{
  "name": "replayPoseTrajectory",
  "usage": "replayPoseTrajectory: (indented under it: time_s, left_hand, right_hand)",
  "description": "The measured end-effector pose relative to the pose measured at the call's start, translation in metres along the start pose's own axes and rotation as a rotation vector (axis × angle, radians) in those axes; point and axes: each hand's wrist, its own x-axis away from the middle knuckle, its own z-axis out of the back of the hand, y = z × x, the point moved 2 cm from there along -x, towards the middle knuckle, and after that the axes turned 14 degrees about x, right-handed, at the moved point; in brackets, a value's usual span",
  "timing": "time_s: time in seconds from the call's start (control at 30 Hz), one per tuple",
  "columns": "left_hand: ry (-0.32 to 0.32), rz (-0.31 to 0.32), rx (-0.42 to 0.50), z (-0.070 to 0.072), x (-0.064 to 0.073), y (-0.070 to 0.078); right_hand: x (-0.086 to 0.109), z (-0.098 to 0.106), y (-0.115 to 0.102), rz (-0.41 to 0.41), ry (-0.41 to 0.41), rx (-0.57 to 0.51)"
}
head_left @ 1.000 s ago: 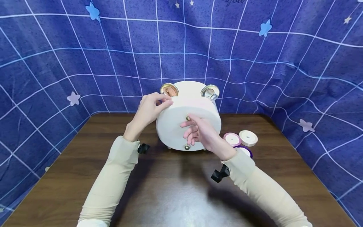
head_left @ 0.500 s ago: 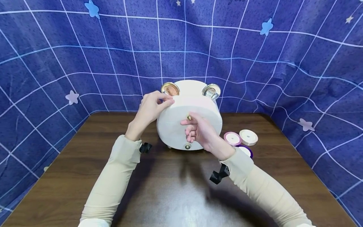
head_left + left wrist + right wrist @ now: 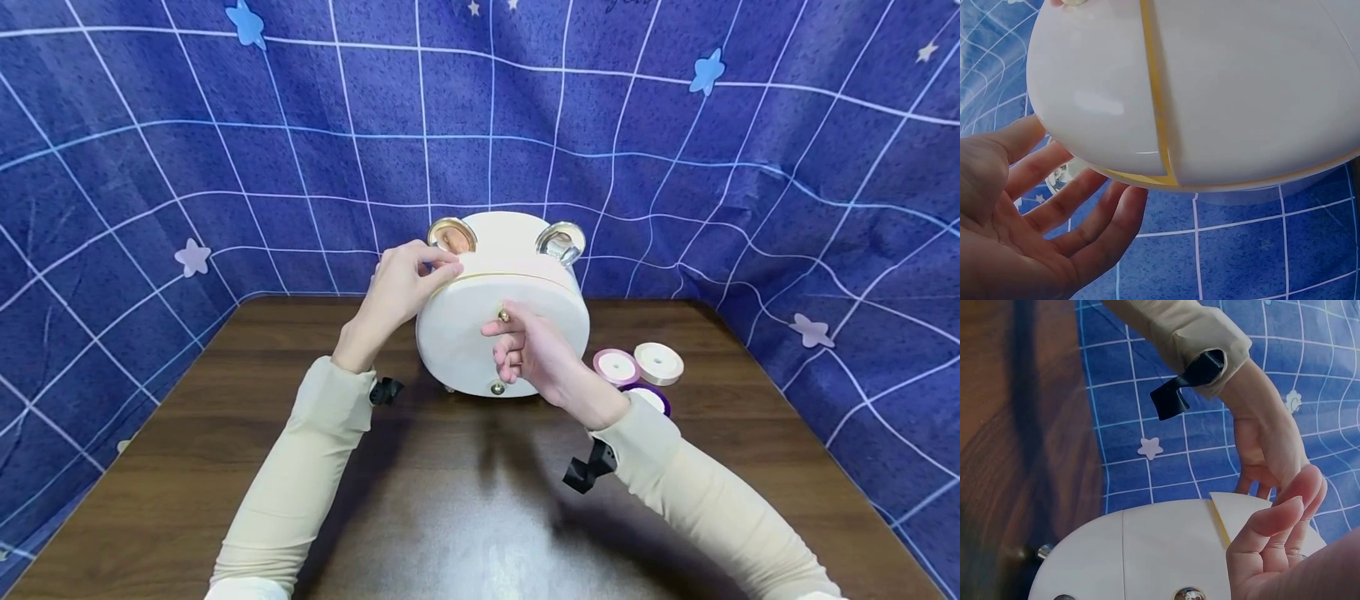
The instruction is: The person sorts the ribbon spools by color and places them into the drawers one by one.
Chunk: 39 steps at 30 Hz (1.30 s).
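Observation:
A glossy white rounded box (image 3: 465,342), with a gold ear (image 3: 453,236) and a silver ear (image 3: 562,242), stands on the table. Its front has an upper knob (image 3: 503,316) and a lower knob (image 3: 498,388). My right hand (image 3: 540,354) pinches the upper knob between thumb and index finger, the other fingers loosely curled. At the box's top left edge rests my left hand (image 3: 397,283), its fingers bent and relaxed; some fingertips are hidden behind the rim in the left wrist view. There, a yellow-edged gap (image 3: 1159,115) shows between the front part and the body.
To the right of the box lie a pink ribbon spool (image 3: 617,367), a cream ribbon spool (image 3: 658,364) and a purple-edged spool (image 3: 649,398), partly hidden. A blue gridded cloth (image 3: 487,108) hangs behind the brown wooden table (image 3: 435,500).
The upper front of the box has come slightly forward with my right hand, and a gold line now shows along its top edge. My left hand stays in place.

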Motion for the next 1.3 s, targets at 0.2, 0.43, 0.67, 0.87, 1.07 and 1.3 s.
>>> replayPoseTrajectory:
  time_s: [0.2,0.43,0.67,0.87,1.07,1.3]
  left_hand:
    - [0.002,0.005,0.007,-0.001,0.002,0.0]
    - [0.0,0.018,0.012,-0.003,0.003,-0.002]
    - [0.002,0.015,0.013,-0.003,0.002,-0.002]
    - [0.001,0.005,0.004,-0.002,0.003,-0.001]
    - [-0.003,0.003,0.01,-0.002,0.002,-0.001]
    - [0.001,-0.01,0.022,-0.002,0.0,-0.002]
  right_hand:
    - [0.003,0.0,0.003,-0.001,-0.01,0.003]
    - [0.008,-0.001,0.006,0.011,-0.026,0.006]
    - [0.012,-0.002,0.006,0.016,-0.022,0.003]
    - [0.015,-0.003,0.008,0.016,-0.042,-0.012]
    - [0.019,-0.004,0.008,0.015,-0.055,-0.023]
    - [0.023,-0.005,0.007,0.035,-0.076,-0.027]
